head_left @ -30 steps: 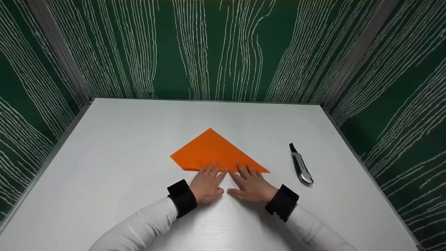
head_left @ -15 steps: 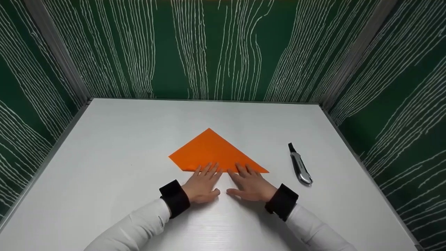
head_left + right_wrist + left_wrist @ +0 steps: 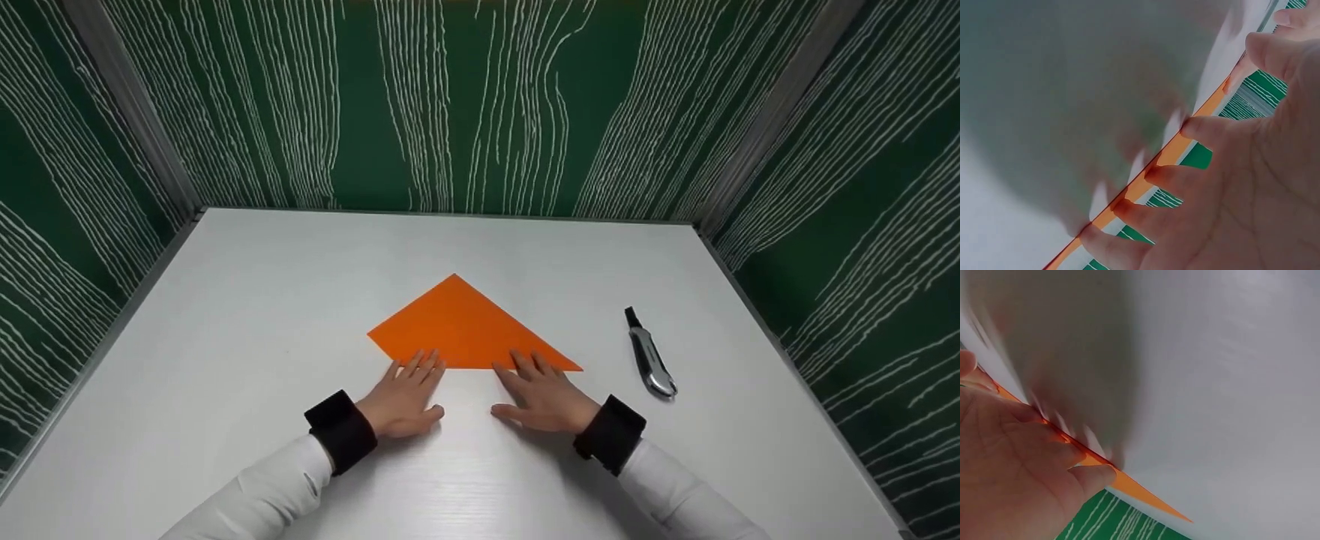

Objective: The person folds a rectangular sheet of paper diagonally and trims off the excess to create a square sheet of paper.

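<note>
An orange sheet of paper [image 3: 457,322], folded to a four-cornered shape with a straight near edge, lies flat on the white table. My left hand [image 3: 405,397] rests with straight, spread fingers on the left part of that near edge. Toward the right end of the same edge, the fingers of my right hand [image 3: 544,397] press on the paper, thumb held out to the side. In the left wrist view the paper's pointed corner [image 3: 1151,500] reaches past my fingertips. The right wrist view has my fingertips along the orange edge [image 3: 1174,147].
A grey and black utility knife [image 3: 651,360] lies to the right of the paper. The white table [image 3: 262,300] is bordered by green walls [image 3: 495,112] with wavy white lines at the back and both sides.
My left hand has slid left along the near edge of the paper, away from the right hand. The right hand and the knife stay in place.
</note>
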A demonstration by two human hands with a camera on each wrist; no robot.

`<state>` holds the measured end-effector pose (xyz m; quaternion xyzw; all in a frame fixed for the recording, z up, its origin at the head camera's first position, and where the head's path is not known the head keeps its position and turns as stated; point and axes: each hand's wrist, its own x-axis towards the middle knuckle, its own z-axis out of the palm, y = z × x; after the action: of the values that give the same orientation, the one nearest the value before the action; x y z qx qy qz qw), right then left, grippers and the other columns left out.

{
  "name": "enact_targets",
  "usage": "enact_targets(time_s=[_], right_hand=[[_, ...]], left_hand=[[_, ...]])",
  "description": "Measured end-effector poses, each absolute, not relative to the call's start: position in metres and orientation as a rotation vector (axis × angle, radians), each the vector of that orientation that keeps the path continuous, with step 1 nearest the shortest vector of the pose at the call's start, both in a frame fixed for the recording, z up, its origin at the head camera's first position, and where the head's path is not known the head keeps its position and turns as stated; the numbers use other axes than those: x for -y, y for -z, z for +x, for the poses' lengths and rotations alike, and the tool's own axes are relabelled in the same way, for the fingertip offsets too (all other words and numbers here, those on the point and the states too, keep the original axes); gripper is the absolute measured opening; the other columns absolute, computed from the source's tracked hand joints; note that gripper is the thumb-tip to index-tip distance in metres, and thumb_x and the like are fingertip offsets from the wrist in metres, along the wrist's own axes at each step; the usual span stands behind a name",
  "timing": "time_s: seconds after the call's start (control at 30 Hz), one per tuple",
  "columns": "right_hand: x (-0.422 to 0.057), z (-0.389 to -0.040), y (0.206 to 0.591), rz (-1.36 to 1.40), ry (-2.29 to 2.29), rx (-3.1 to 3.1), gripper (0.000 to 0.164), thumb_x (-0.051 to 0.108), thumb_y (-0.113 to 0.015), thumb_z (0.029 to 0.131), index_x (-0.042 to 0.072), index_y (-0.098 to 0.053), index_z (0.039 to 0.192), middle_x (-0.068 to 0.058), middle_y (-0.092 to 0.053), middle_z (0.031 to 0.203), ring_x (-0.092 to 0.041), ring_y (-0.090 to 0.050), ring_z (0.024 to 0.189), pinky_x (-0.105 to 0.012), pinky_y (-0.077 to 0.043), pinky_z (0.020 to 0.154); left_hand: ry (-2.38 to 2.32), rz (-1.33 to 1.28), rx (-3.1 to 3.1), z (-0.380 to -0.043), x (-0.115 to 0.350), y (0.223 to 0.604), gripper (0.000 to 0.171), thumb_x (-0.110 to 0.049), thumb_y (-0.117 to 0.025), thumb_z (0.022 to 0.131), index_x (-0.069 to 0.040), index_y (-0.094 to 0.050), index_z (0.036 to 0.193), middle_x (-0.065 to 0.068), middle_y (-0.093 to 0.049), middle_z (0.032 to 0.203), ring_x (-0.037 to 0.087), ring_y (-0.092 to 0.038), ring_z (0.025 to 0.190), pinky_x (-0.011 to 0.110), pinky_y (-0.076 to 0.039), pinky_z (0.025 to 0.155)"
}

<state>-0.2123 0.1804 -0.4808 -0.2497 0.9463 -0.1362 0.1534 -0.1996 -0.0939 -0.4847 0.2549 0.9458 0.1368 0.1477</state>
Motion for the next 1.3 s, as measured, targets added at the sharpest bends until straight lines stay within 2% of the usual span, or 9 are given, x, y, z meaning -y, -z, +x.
enact_targets(time_s=[0.33, 0.83, 1.3], right_hand=[[-0.182, -0.213, 0.482, -0.739, 0.428, -2.701, 0.071, 0.053, -0.050, 0.105, 0.015, -0.032, 0.162, -0.025, -0.021, 0.170, -0.056, -0.018, 0.155, -0.073, -0.023, 0.121], [-0.182, -0.213, 0.483, -0.751, 0.393, -2.716, 0.071, 0.054, -0.047, 0.106, 0.015, -0.031, 0.162, -0.025, -0.022, 0.169, -0.055, -0.020, 0.155, -0.072, -0.024, 0.121], [-0.183, -0.213, 0.484, -0.703, 0.414, -2.689, 0.072, 0.056, -0.046, 0.105, 0.017, -0.029, 0.163, -0.022, -0.017, 0.172, -0.052, -0.015, 0.158, -0.072, -0.020, 0.123]], left_hand=[[-0.441, 0.665, -2.730, -0.192, 0.115, 0.486, 0.071, -0.035, -0.045, 0.106, -0.003, -0.019, 0.163, 0.014, -0.014, 0.174, 0.032, -0.012, 0.163, 0.069, -0.003, 0.127], [-0.392, 0.638, -2.805, -0.185, 0.130, 0.486, 0.068, -0.032, -0.045, 0.105, 0.007, -0.028, 0.158, 0.022, -0.023, 0.170, 0.035, -0.022, 0.161, 0.056, -0.015, 0.131], [-0.400, 0.636, -2.832, -0.181, 0.131, 0.482, 0.067, -0.027, -0.047, 0.103, 0.011, -0.031, 0.155, 0.025, -0.027, 0.168, 0.038, -0.026, 0.159, 0.053, -0.023, 0.130]])
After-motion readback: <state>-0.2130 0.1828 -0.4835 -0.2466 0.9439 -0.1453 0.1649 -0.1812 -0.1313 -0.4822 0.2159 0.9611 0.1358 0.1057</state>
